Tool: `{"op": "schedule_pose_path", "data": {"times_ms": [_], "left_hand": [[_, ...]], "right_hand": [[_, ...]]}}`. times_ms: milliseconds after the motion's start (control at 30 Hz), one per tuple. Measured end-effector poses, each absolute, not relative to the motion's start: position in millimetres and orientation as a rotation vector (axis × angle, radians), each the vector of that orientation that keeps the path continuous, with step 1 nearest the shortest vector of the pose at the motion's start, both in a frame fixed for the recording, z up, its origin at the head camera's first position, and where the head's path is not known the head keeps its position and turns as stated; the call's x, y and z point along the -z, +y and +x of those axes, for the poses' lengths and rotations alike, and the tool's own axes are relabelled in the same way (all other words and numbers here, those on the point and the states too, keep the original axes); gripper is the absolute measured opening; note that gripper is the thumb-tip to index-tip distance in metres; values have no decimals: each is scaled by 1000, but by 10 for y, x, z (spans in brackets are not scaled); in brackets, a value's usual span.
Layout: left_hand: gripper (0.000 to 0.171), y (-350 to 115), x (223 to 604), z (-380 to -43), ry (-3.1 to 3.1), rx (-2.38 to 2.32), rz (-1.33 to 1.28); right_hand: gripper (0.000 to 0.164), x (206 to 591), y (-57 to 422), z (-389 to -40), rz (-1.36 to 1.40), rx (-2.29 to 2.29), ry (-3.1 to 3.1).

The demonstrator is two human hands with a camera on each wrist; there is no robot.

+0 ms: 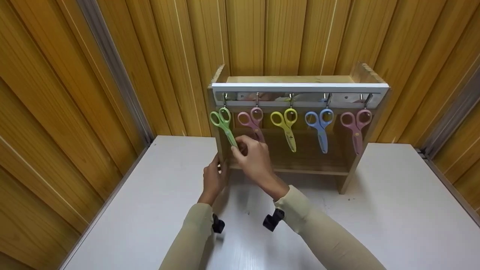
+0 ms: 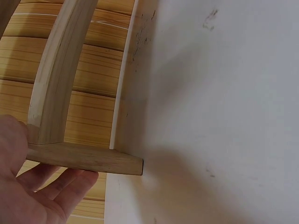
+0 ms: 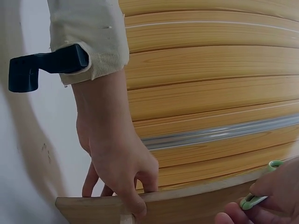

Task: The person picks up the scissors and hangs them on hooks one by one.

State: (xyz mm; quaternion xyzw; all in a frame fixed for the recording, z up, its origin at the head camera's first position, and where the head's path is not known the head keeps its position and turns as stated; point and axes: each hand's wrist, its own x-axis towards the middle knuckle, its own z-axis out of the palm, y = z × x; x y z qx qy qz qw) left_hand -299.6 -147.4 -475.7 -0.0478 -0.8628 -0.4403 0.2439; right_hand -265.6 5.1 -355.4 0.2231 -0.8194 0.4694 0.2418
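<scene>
My right hand [image 1: 257, 159] pinches the blade end of green scissors [image 1: 225, 125], whose one handle loop is around the leftmost hook [image 1: 225, 96]. In the right wrist view, the green blade tip [image 3: 247, 203] shows between thumb and fingers. Lower down, my left hand [image 1: 213, 180] grips the left side panel of a wooden shelf [image 1: 300, 169]. The left wrist view shows its fingers [image 2: 70, 186] around that panel's lower end [image 2: 107, 160]. Along the hook rail hang pink scissors [image 1: 245, 119], yellow scissors [image 1: 288, 131], blue scissors [image 1: 321, 131] and more pink scissors [image 1: 356, 129].
The shelf stands on a white table [image 1: 168, 176] close to a wood-slatted wall [image 1: 285, 37]. A white-edged metal rail [image 1: 300, 87] with several hooks runs across its front. Metal strips [image 1: 116, 63] line the wall corners.
</scene>
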Motion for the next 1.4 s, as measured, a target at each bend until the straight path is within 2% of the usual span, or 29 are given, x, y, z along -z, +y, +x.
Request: {"op": "schedule_pose_path", "data": {"times_ms": [300, 800, 1400], "left_hand": [[45, -1463, 4765, -3007, -2369, 1235, -103], [44, -1466, 4776, -2997, -2323, 1163, -169], [43, -1482, 4767, -3012, -2355, 1212, -120]], "right_hand": [[17, 3611, -24, -2730, 593, -1239, -2247], [18, 3661, -43, -2839, 599, -1166, -2190], [17, 3686, -66, -2845, 594, -1132, -2205]]}}
